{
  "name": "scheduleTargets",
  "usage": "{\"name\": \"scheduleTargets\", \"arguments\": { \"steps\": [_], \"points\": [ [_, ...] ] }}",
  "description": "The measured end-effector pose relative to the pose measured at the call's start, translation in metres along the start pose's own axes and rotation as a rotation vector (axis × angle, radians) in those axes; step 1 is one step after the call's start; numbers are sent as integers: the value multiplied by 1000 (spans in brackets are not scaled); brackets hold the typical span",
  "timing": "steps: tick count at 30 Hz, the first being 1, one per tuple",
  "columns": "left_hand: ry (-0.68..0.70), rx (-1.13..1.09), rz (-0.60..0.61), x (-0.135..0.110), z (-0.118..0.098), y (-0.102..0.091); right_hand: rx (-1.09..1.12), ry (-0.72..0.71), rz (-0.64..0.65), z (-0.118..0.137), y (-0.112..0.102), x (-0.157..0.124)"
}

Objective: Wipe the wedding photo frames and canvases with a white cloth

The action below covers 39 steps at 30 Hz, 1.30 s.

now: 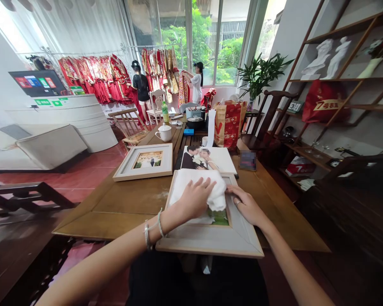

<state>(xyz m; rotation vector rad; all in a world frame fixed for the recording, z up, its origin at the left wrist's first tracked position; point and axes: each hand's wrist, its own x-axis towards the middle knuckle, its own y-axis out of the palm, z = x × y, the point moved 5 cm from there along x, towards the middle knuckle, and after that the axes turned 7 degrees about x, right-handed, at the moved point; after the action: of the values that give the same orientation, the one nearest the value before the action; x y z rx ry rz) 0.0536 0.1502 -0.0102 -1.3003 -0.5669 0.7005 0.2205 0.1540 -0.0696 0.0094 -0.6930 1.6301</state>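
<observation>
My left hand [194, 199] holds a folded white cloth [181, 180] down on a pale picture frame [207, 240], its fingers spread across the top of the cloth. Under the cloth, part of a green picture [221, 217] shows inside the frame. Along the frame's right side, my right hand [247, 207] grips the border, with a ring on one finger. The frame lies at the table's near edge, over my lap. Just beyond it is a large photo print of two people [221, 160]. To the left lies a second framed picture [147, 160].
The wooden table [121, 204] also bears a lidded white cup [164, 132], a green bottle [165, 112], a black pan [195, 123] and a red paper bag [228, 125]. Two people stand by racks of red garments [97, 78]. Shelves [344, 80] rise at right.
</observation>
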Motion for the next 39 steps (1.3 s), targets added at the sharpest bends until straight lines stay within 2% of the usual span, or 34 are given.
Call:
{"name": "scheduleTargets", "arguments": {
  "steps": [4,9,13,17,20,24,28,33,39],
  "points": [
    [18,-19,-62,35,2,8,-40,-20,32,3,0,1],
    [147,-44,-56,78,-12,-3,-57,17,49,-2,1,1],
    [128,-41,-30,89,-23,-10,-71,15,49,-6,1,1],
    [28,2,-29,66,-14,-7,-76,38,18,-3,-2,2],
    [-40,46,-5,39,6,0,-6,10,59,4,0,2],
    [-116,101,36,7,35,8,43,33,45,4,-1,1],
    [-151,131,66,-10,44,9,43,40,41,0,0,0],
    [-78,94,132,-28,20,6,16,36,34,1,0,-1],
    [100,-112,298,-93,-37,2,0,30,9,1,0,-2]
  ]
}}
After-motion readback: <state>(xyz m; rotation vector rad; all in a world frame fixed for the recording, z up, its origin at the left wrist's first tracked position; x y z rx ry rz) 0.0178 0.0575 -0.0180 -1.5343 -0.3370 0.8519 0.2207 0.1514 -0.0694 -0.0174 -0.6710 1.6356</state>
